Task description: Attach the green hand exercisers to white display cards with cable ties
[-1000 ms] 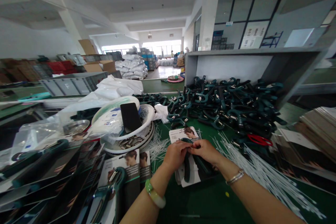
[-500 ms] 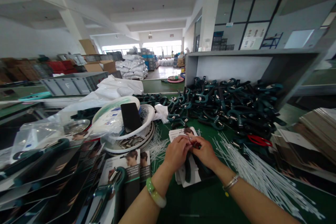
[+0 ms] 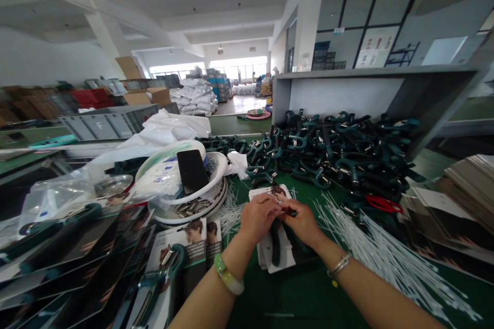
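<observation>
My left hand (image 3: 258, 217) and my right hand (image 3: 303, 222) meet over a dark green hand gripper (image 3: 276, 244) that lies on a printed backing card (image 3: 270, 257) on the green table (image 3: 309, 293). Both hands pinch at the top of the hand gripper, where a thin white tie seems to sit between the fingertips. The fingers hide the top of the hand gripper. A green bangle is on my left wrist and a metal bracelet on my right.
A big heap of loose hand grippers (image 3: 332, 151) lies in front of a grey open box (image 3: 386, 92). White cable ties (image 3: 389, 257) and red scissors (image 3: 382, 204) lie at the right. White basins (image 3: 185, 190) with a phone (image 3: 192, 170) stand left; carded grippers (image 3: 96, 257) are stacked at front left.
Both hands have shifted slightly up the card toward the top of the hand gripper and pinch closer together there. The card and gripper stay in place.
</observation>
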